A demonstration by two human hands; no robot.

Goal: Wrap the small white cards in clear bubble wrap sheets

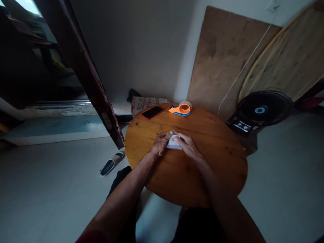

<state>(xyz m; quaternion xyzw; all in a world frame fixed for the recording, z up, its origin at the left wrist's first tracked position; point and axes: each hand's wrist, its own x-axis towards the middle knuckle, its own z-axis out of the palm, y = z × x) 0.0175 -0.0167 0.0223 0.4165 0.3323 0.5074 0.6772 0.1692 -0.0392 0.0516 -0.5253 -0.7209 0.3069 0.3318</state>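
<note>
Near the middle of the round wooden table (215,152), a small pale box-like block (174,145) sits between my two hands. My left hand (161,141) grips its left side, fingers curled around the far corner. My right hand (186,144) holds the right side, with its thumb laid across the top face. Dim light hides whether the block is a box or a folded packet. Beyond the hands, toward the far edge, lies an orange tape dispenser (174,109) with a roll of clear tape. A phone with a red rim (152,112) rests to its left, screen dark.
A black fan (265,109) stands right of the table, with a white cord (234,81) hanging nearby. Boards (215,50) lean on the wall behind. A dark door frame (86,60) rises at left, and a slipper (111,164) lies on the floor.
</note>
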